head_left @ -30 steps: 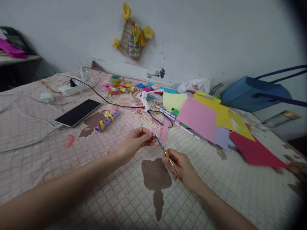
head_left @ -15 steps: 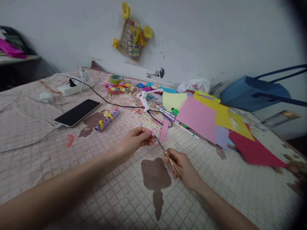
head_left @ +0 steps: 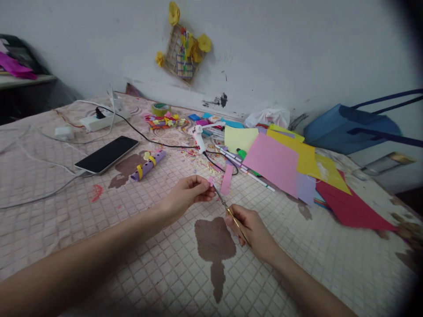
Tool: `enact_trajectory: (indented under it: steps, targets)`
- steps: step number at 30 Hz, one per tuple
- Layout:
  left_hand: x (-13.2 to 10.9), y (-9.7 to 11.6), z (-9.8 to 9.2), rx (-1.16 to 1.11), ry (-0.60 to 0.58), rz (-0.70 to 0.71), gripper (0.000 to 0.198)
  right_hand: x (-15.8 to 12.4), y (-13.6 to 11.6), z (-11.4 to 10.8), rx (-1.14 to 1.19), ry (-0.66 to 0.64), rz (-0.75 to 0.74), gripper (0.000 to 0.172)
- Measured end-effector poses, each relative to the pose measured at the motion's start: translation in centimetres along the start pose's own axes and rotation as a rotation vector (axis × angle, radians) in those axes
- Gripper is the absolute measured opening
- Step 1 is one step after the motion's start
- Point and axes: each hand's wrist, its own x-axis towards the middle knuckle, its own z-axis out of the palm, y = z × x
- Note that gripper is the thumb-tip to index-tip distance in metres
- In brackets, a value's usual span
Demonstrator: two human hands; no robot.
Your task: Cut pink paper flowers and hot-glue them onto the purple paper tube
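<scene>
Between the thumb and fingers of my left hand is a small piece of pink paper. My right hand is closed round the gold handles of a pair of scissors. The blade tips point away from me and meet the edge of the pink piece; whether they are parted I cannot tell. Just beyond lies a pink paper strip on the patterned cloth. To the left rests a purple paper roll with yellow bands and dark dots.
A white glue gun with a black cord stands behind my hands among paper scraps. Coloured sheets and a blue bag lie to the right. On the left are a phone, a power strip and cables; tape sits behind.
Almost nothing differs. Both hands, the pink piece and the scissors stay in nearly the same place, and the whole view has shifted very slightly.
</scene>
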Motion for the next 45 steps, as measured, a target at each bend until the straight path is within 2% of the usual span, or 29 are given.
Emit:
enact_trajectory:
  steps: [18, 34, 45]
  targets:
    - [0.16, 0.54, -0.08, 0.007, 0.018, -0.022, 0.016, 0.03, 0.21, -0.26, -0.076, -0.003, -0.025, 0.039]
    - [0.57, 0.94, -0.83, 0.127, -0.006, -0.021, 0.016, 0.04, 0.54, -0.47, -0.113, -0.012, -0.019, 0.033]
    - [0.21, 0.51, -0.36, 0.010, -0.002, -0.024, 0.015, 0.06, 0.52, -0.41, -0.047, -0.030, -0.017, 0.036]
